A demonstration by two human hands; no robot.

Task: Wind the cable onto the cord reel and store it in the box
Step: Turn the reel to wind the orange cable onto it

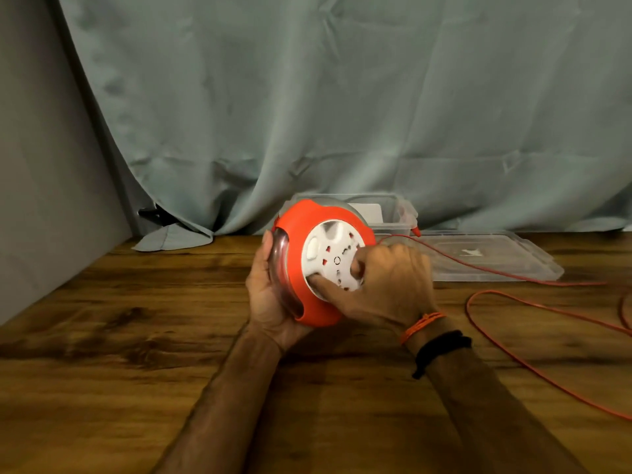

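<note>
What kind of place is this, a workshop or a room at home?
Probably a room at home set up for recording, not a workshop: a wooden table, a grey-green curtain hung behind it, and a clear plastic box against the curtain. No tools or benches show.

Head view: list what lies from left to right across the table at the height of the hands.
Left hand → cord reel → right hand → clear lid → loose orange cable, running off the right edge.
</note>
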